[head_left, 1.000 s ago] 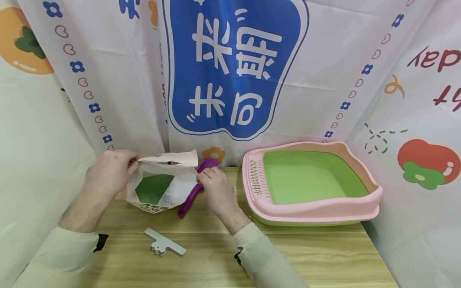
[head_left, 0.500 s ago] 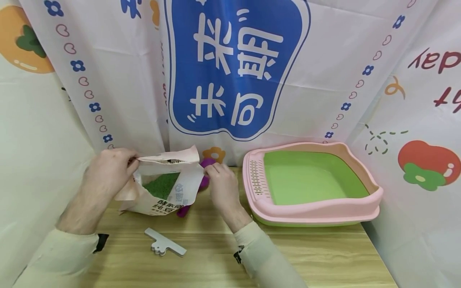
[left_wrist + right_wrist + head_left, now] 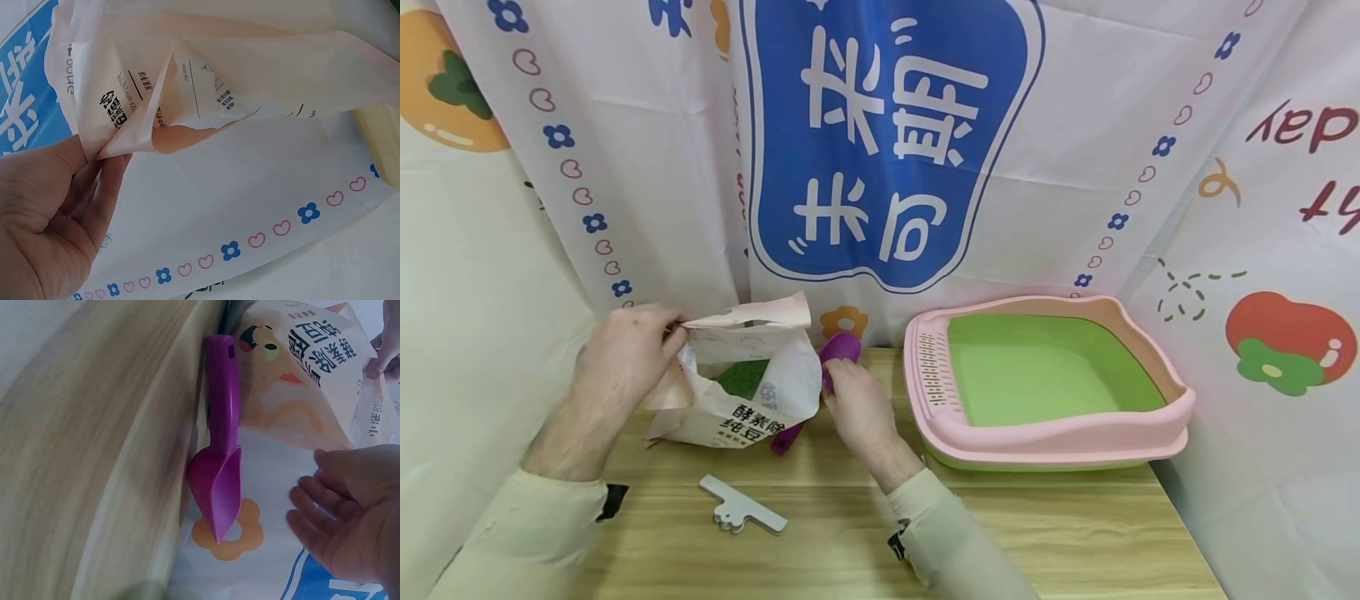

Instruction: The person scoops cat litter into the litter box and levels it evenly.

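Note:
A pale cat litter bag [image 3: 703, 421] with dark printing stands at the back left, its mouth spread and green litter [image 3: 741, 379] showing inside. My left hand [image 3: 632, 350] pinches the mouth's left edge between thumb and fingers; the left wrist view shows the folded bag wall [image 3: 125, 94] caught there. My right hand [image 3: 356, 506] is beside the bag's right edge, fingers loosely bent and nothing between them. A purple scoop [image 3: 222, 394] lies right of the bag, partly hidden behind it and my right hand in the head view.
On the right stands a pink and green litter box [image 3: 1048, 442] with a slotted side. A grey bag clip [image 3: 743, 505] lies on the wooden table [image 3: 820, 533] in front of the bag. A printed curtain [image 3: 1075, 150] hangs close behind.
My right hand has let go of the bag's right edge after drawing it rightward. The bag's printed front now stands higher, hiding more of the litter. My left hand keeps its pinch.

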Available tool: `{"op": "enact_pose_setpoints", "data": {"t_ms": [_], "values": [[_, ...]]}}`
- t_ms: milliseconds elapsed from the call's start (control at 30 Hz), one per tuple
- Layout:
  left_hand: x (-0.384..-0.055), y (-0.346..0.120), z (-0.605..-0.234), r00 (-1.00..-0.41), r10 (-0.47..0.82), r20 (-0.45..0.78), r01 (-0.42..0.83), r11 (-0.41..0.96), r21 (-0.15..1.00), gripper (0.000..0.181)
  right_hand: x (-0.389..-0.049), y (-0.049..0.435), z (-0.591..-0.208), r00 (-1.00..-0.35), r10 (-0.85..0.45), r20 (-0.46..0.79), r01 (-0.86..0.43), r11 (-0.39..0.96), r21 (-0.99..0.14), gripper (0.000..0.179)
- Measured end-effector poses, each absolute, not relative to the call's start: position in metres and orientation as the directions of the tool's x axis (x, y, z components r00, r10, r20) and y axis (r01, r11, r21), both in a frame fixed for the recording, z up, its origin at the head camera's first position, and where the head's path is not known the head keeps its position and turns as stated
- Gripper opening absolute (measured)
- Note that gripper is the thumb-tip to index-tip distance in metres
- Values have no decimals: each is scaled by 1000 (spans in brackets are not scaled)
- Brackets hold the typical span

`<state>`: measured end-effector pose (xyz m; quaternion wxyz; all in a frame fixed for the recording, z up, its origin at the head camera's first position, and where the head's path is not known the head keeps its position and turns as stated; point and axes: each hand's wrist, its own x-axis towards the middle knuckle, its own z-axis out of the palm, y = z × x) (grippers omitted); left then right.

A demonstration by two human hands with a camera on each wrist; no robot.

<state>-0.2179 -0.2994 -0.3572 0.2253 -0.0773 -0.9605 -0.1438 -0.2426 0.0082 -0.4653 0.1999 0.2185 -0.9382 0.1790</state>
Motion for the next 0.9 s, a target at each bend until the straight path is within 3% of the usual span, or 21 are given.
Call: {"op": "enact_pose_setpoints", "data": {"t_ms": [200,500,633,767,900], "values": [[-221,-304,-358,-890,79,450,210,945,249,17,-241,8,-474,-847,-426,316,-502,837,-218,18],[-227,-315,-358,-901,70,428,195,947,254,19,-238,2,-482,-812,-546,207,-581,790,-193,8],[-229,-318,-359,-906,64,417,184,949,255,20,-237,-3,-489,-788,-594,163,-616,767,-178,24],[-230,-319,-359,-903,59,426,183,949,257,19,-237,-7,-497,-740,-659,135,-672,731,-118,58],[-230,-320,-360,-903,54,427,181,948,261,18,-235,-8,-500,-698,-708,108,-716,695,-71,65]]}}
